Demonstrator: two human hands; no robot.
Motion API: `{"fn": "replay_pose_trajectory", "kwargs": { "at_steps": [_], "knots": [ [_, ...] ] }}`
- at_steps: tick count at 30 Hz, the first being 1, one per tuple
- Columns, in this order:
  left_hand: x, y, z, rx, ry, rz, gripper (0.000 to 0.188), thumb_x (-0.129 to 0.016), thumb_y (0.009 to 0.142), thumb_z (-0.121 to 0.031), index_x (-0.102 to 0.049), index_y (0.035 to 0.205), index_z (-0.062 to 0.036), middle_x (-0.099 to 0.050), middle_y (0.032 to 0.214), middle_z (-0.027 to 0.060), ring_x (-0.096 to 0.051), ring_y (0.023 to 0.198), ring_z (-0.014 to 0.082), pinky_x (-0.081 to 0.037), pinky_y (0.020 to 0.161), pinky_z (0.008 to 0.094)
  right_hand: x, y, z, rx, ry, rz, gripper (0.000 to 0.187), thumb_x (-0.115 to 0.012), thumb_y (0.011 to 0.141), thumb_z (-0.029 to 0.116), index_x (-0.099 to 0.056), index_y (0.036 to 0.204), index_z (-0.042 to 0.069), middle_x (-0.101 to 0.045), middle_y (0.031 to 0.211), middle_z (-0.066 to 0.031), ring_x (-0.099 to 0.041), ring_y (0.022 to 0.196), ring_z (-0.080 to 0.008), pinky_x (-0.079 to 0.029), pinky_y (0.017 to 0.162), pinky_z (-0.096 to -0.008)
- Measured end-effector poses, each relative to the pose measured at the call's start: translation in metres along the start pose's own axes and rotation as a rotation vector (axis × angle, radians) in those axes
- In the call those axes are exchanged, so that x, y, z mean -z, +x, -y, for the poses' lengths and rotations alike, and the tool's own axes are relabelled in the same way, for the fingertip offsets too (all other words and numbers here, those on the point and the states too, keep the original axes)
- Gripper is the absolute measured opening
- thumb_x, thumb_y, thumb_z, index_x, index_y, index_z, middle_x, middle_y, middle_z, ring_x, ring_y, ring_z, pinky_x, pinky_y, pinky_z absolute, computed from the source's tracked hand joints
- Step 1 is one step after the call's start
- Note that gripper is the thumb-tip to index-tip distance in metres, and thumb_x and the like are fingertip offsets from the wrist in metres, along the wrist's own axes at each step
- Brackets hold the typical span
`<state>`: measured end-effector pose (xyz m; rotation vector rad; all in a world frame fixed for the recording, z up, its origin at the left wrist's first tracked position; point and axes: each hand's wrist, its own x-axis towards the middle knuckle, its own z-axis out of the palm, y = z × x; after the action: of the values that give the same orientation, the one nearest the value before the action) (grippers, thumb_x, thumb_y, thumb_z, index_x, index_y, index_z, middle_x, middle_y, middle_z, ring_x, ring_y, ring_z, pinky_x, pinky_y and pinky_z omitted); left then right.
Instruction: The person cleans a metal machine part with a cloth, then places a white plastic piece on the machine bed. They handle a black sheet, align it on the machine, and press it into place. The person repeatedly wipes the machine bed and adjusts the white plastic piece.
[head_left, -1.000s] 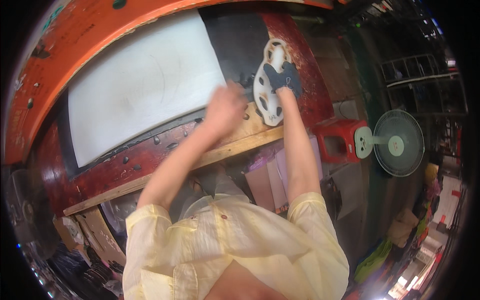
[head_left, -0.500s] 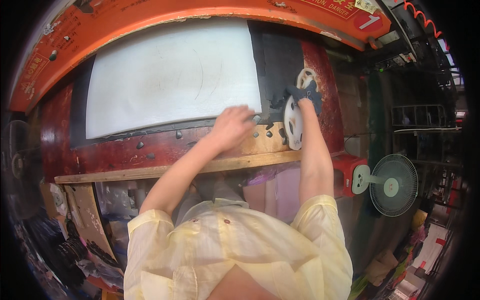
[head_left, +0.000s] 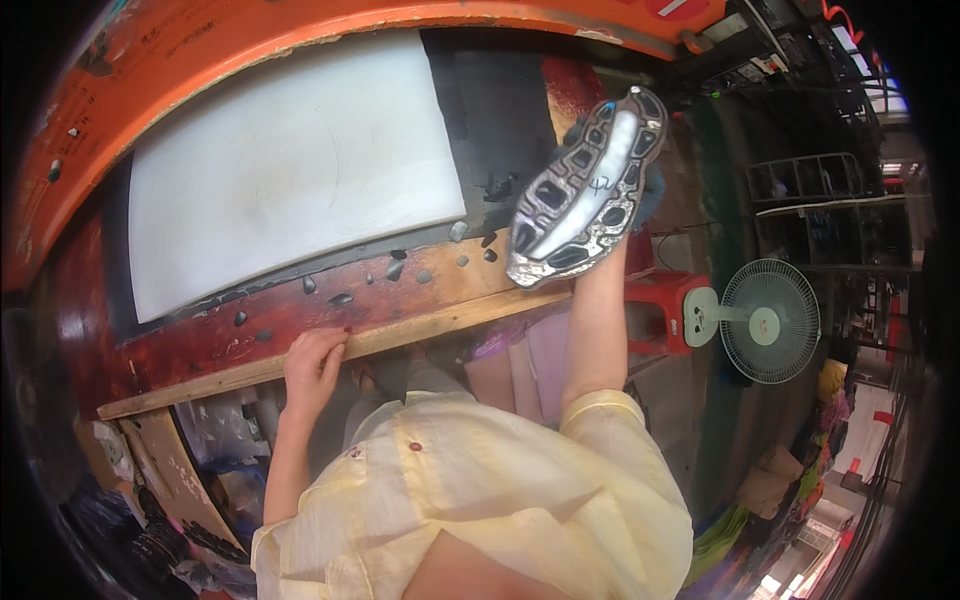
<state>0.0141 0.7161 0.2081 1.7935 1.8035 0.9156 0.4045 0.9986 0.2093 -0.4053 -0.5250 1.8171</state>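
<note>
My right hand [head_left: 650,195], in a dark glove or cloth, grips a sole-shaped cutting die [head_left: 592,188] from behind. The die is raised and tilted, and its face shows metal outlines, black-filled cells and a white strip down the middle. Most of that hand's fingers are hidden behind it. My bare left hand [head_left: 314,365] is over the near wooden edge of the table, fingers bent and drawn together. Whatever it may hold cannot be made out. Small black cut pieces [head_left: 394,270] lie scattered on the table between that hand and the white board [head_left: 300,170].
Dark sheet material [head_left: 490,120] lies under and beside the board. An orange machine beam [head_left: 300,30] spans the far side. To the right are a red stool [head_left: 658,315] and a fan [head_left: 768,322]. A wooden strip [head_left: 250,370] edges the table.
The die has been lifted off the table's right side and tilted to show its cells. My left hand has drawn back from the board's corner, left and nearer. The whole view has shifted.
</note>
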Motion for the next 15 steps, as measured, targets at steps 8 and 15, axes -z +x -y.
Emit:
{"fn": "replay_pose_trajectory", "kwargs": {
  "at_steps": [8, 15],
  "knots": [
    [-0.015, 0.005, -0.017, 0.000, -0.140, 0.033, 0.011, -0.065, 0.082, -0.003, -0.069, 0.091, -0.0024, -0.069, 0.095, 0.0121, -0.064, 0.090, 0.0298, -0.050, 0.081, 0.0372, -0.060, 0.024, -0.062, 0.094, 0.106, -0.116, 0.058, -0.062, 0.079, 0.030, -0.050, 0.132, 0.009, -0.061, 0.109, -0.0170, -0.064, 0.084, -0.0292, -0.055, 0.075, -0.0447],
    [-0.007, -0.020, -0.014, 0.172, -0.253, -0.022, 0.012, -0.063, 0.087, -0.007, -0.069, 0.097, -0.0027, -0.069, 0.098, 0.0118, -0.065, 0.095, 0.0257, -0.051, 0.084, 0.0343, -0.093, 0.026, -0.115, 0.071, 0.183, -0.101, 0.057, -0.062, 0.080, 0.031, -0.051, 0.132, 0.010, -0.061, 0.110, -0.0167, -0.063, 0.088, -0.0298, -0.055, 0.078, -0.0450]
  ]
}}
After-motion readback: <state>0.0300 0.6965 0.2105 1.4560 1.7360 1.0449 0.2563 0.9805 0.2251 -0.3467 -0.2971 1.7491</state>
